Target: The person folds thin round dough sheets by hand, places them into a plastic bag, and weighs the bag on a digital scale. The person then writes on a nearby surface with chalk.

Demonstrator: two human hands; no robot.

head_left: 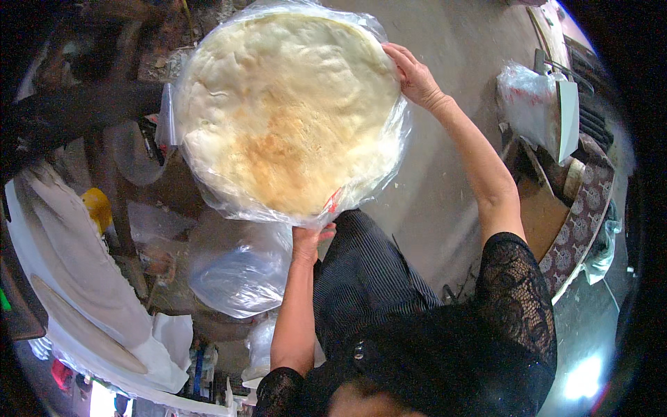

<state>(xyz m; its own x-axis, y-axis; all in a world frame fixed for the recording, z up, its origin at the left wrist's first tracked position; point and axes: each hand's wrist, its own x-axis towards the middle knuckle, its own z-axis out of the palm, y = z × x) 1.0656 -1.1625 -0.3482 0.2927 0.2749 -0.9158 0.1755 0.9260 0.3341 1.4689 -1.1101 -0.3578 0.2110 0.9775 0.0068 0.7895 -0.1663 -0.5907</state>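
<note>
A large round flatbread (292,114), pale with a browned middle, lies in a clear plastic bag (385,174) that bears a small red mark. My left hand (310,241) is at the near edge of the bag, under its rim, with most of its fingers hidden beneath. At the upper right edge, my right hand (414,75) grips the bag and bread, thumb side partly hidden. Bread and bag are held up in front of me, above the floor.
Clear plastic bags (242,281) lie below to the left. A cloth-covered surface (88,260) curves along the left, near a yellow object (97,209). On the right, more plastic bags (529,104) stand by a patterned cloth edge (578,224). Grey floor (432,203) shows between.
</note>
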